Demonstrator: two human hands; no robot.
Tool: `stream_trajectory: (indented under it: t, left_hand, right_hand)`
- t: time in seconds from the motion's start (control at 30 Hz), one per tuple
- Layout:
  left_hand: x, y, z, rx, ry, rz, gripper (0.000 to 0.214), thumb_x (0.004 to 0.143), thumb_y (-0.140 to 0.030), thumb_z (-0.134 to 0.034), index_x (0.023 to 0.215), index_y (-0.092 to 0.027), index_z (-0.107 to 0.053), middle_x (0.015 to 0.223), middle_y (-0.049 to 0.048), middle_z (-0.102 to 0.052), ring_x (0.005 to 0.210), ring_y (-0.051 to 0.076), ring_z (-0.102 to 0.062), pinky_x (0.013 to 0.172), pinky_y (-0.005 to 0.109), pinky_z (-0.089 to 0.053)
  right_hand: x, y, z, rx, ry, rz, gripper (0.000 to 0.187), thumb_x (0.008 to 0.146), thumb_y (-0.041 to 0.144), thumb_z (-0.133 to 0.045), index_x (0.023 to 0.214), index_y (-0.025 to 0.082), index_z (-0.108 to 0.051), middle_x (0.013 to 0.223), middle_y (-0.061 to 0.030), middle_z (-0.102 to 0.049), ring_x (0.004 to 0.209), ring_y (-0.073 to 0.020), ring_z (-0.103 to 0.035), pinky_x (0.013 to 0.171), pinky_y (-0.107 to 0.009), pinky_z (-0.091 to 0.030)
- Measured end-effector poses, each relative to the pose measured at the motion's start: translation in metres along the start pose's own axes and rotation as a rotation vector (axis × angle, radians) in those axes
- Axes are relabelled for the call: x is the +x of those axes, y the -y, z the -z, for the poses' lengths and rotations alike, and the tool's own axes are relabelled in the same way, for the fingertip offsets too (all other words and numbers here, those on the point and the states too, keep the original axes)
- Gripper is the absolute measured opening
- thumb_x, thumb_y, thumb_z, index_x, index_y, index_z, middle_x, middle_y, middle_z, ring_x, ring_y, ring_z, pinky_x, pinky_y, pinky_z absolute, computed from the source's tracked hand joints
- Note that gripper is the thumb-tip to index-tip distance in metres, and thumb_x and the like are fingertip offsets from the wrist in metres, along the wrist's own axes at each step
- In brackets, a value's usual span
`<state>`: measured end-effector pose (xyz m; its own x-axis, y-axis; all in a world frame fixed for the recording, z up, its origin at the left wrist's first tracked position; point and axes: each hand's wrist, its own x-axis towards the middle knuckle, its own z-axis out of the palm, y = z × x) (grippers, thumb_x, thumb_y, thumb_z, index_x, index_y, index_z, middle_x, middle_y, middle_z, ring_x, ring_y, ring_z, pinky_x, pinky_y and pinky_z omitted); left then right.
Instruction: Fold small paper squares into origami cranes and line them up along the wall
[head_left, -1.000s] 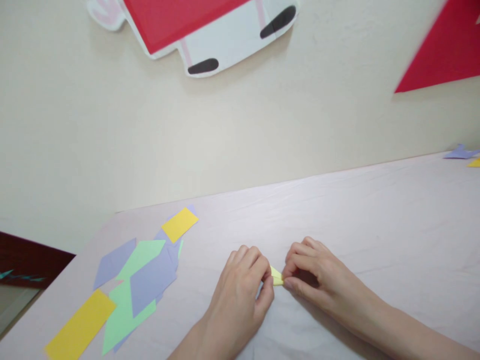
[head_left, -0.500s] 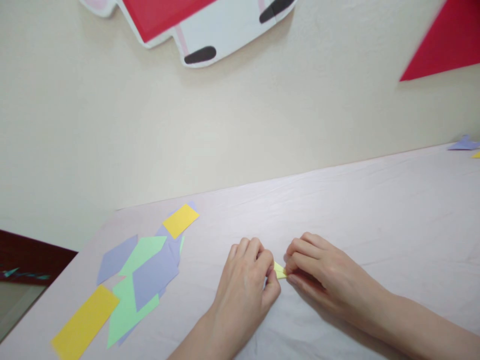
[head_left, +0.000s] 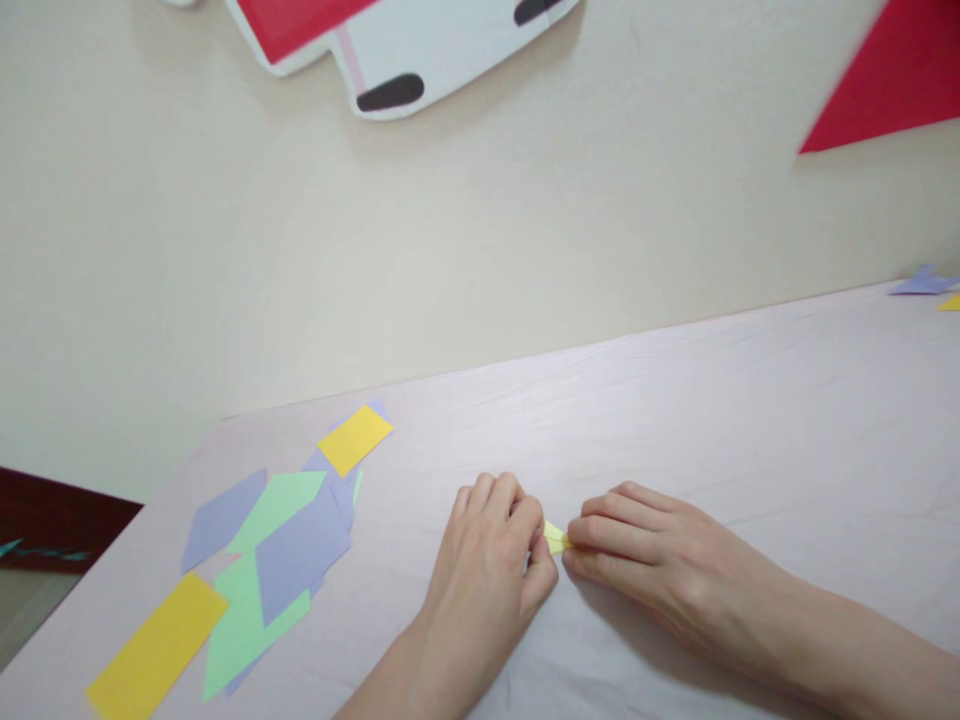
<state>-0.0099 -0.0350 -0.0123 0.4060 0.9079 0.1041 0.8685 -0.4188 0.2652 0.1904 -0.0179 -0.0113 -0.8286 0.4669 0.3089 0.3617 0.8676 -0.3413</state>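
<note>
A small folded yellow paper piece (head_left: 556, 538) lies on the pale table (head_left: 750, 420), pinched from both sides. My left hand (head_left: 491, 560) curls closed on its left end, thumb and forefinger together. My right hand (head_left: 645, 560) presses its fingertips together on the right end. Most of the paper is hidden between the fingers. To the left lies a loose pile of cut paper (head_left: 292, 545) in lilac, green and yellow.
A long yellow strip (head_left: 156, 648) lies at the table's near left corner, a smaller yellow rectangle (head_left: 355, 439) at the pile's far side. Lilac and yellow scraps (head_left: 926, 285) sit far right. A cream wall with red-and-white decorations (head_left: 390, 50) rises behind the table.
The fingers of both hands shifted slightly on the yellow piece, and the right hand's fingers flattened out. The view tilted down a little.
</note>
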Motion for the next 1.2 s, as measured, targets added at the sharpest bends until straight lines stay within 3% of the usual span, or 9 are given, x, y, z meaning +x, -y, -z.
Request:
stream_trajectory:
  t: [0.23, 0.47, 0.8, 1.2]
  left_hand:
    - [0.0002, 0.0018, -0.0014, 0.006, -0.006, -0.009, 0.014, 0.084, -0.007, -0.049, 0.079, -0.021, -0.049, 0.091, 0.0034, -0.054, 0.089, 0.023, -0.048, 0.074, 0.037, -0.040]
    - [0.0000, 0.0019, -0.0028, 0.020, -0.013, -0.015, 0.014, 0.084, -0.007, -0.048, 0.080, -0.021, -0.049, 0.090, 0.0031, -0.053, 0.088, 0.023, -0.047, 0.074, 0.037, -0.039]
    - [0.0003, 0.0019, -0.0033, -0.007, -0.007, -0.010, 0.015, 0.084, -0.006, -0.046, 0.080, -0.021, -0.048, 0.090, 0.0032, -0.052, 0.088, 0.023, -0.046, 0.073, 0.037, -0.037]
    - [-0.0069, 0.0035, 0.0016, -0.215, -0.009, 0.042, 0.016, 0.084, -0.007, -0.043, 0.092, -0.021, -0.046, 0.096, 0.0040, -0.052, 0.091, 0.024, -0.045, 0.079, 0.041, -0.036]
  right_hand:
    - [-0.0003, -0.0004, 0.0000, 0.042, -0.042, -0.036, 0.028, 0.101, 0.017, -0.038, 0.103, 0.018, -0.066, 0.089, -0.0062, -0.065, 0.081, -0.0180, -0.053, 0.075, -0.033, -0.042]
    - [-0.0018, -0.0039, -0.0041, 0.023, 0.013, -0.020, 0.031, 0.102, 0.017, -0.034, 0.107, 0.015, -0.065, 0.093, -0.0075, -0.066, 0.083, -0.0202, -0.051, 0.077, -0.036, -0.040]
    - [-0.0025, -0.0017, -0.0003, 0.001, 0.047, -0.002, 0.027, 0.098, 0.014, -0.041, 0.115, 0.016, -0.062, 0.093, -0.0070, -0.065, 0.083, -0.0207, -0.051, 0.077, -0.036, -0.039]
    - [-0.0021, -0.0037, -0.0023, -0.050, 0.040, 0.006, 0.027, 0.101, 0.017, -0.038, 0.115, 0.015, -0.061, 0.092, -0.0063, -0.064, 0.080, -0.0199, -0.048, 0.075, -0.036, -0.036]
